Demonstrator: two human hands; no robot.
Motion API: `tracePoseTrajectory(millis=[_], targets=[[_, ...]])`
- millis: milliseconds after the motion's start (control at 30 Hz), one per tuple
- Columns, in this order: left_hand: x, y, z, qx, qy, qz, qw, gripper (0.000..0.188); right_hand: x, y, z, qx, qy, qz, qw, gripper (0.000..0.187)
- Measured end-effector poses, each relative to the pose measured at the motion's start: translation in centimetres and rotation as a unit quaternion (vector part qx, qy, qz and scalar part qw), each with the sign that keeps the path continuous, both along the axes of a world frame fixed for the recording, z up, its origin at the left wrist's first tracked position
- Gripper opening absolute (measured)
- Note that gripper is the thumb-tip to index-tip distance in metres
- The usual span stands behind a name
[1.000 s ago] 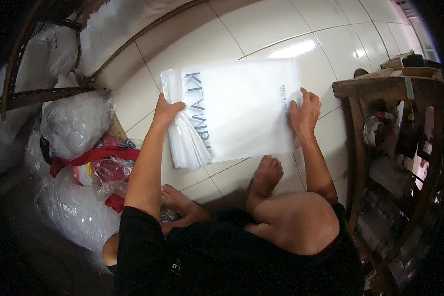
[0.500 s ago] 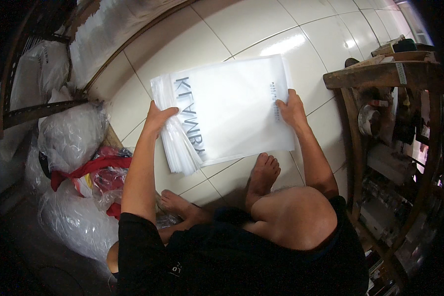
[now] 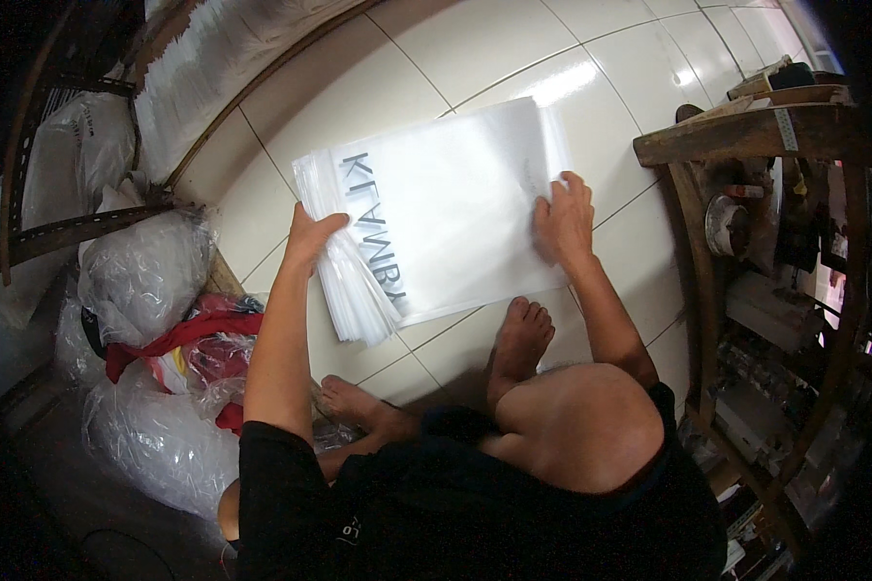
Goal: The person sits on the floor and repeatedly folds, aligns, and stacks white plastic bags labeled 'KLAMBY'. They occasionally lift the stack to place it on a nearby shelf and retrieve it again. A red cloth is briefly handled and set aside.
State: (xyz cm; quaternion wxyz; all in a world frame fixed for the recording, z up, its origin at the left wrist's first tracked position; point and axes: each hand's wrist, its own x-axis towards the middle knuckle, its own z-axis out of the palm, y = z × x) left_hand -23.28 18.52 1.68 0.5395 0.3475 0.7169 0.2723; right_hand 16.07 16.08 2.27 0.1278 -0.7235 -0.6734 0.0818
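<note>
A stack of flat, translucent white plastic bags (image 3: 446, 218) with dark printing lies before me above the floor tiles. At its left end the bags' edges fan out into many thin layers. My left hand (image 3: 312, 235) grips that end, thumb on top and the other fingers hidden beneath. Over at the right edge, my right hand (image 3: 565, 225) has its fingers bent and closed on the margin of the uppermost bag. That bag's right edge looks shifted left from the layers below it.
Clear plastic sacks (image 3: 160, 436) and a red cloth (image 3: 184, 331) lie to my left, beside a dark metal rack (image 3: 77, 232). White stacked sheets (image 3: 213, 68) stand at the far left. A wooden shelf (image 3: 736, 136) with assorted items is on the right. My bare feet (image 3: 521, 339) are just below the bags.
My right hand has turned knuckles-up and moved slightly left and down along the edge. The top bag's right margin has shifted left. My left hand keeps its grip.
</note>
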Motion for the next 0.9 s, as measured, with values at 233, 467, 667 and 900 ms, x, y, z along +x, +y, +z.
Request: tracePoseTrajectory(millis=[233, 467, 667, 900], targets=[[-0.6, 0.0, -1.1, 0.0, 0.004, 0.007, 1.0, 0.073, 2.5, 1.8, 0.0, -0.153, 0.133, -0.076, 0.976, 0.052], [-0.3, 0.1, -0.5, -0.027, 0.004, -0.004, 1.0, 0.077, 3.6, 2.6, -0.8, -0.235, 0.189, -0.116, 0.946, 0.055], [0.1, 0.2, -0.2, -0.027, 0.001, -0.001, 1.0, 0.075, 2.9, 2.0, -0.7, -0.192, 0.139, -0.07, 0.969, 0.05], [0.1, 0.2, -0.7, -0.013, 0.006, -0.001, 1.0, 0.073, 0.7, 1.3, 1.3, -0.198, 0.268, -0.073, 0.94, 0.056]])
